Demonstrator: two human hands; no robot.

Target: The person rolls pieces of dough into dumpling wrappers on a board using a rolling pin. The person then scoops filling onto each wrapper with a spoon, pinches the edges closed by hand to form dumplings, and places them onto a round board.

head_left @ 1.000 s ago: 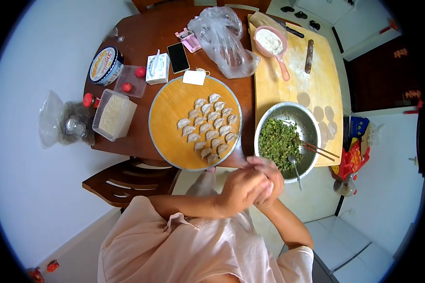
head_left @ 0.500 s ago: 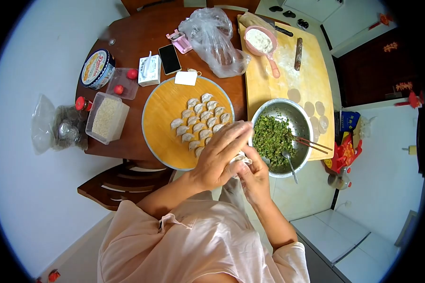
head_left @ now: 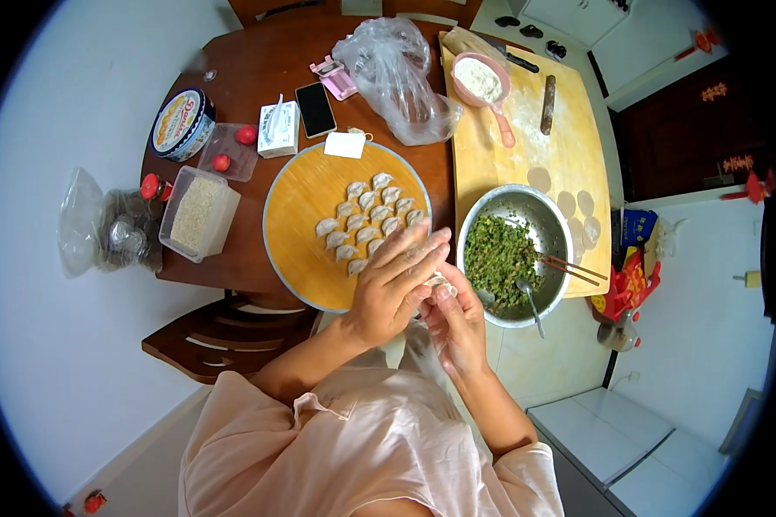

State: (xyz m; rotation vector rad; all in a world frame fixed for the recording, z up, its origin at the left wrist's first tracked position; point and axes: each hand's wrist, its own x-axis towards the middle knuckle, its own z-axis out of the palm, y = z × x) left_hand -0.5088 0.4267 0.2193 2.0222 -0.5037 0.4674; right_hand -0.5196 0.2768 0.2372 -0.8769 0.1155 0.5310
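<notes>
A pale dumpling [head_left: 441, 283] sits between my hands, mostly covered by fingers. My right hand [head_left: 459, 320] pinches it from the right side. My left hand [head_left: 391, 289] has its fingers stretched out above the round board, with its thumb against the dumpling. Several dumplings lie in rows on the round wooden board [head_left: 297, 224], some hidden behind my left hand. Just right of my hands is a metal bowl [head_left: 553, 226] of chopped green filling [head_left: 494, 254], with a spoon [head_left: 533, 303] and chopsticks [head_left: 573, 269] in it.
On the rectangular board [head_left: 491, 159] are flat dough rounds [head_left: 566, 204], a rolling pin [head_left: 547, 105], a knife [head_left: 522, 62] and a pink flour scoop [head_left: 478, 79]. A plastic bag [head_left: 397, 77], phone [head_left: 316, 109], tissue box [head_left: 278, 129], tin [head_left: 184, 125] and tub [head_left: 200, 215] stand beyond and left.
From tightly clasped together a second ago, my hands have parted and shifted left, showing the dumpling between them. Since half a second ago, my left fingers have spread wider.
</notes>
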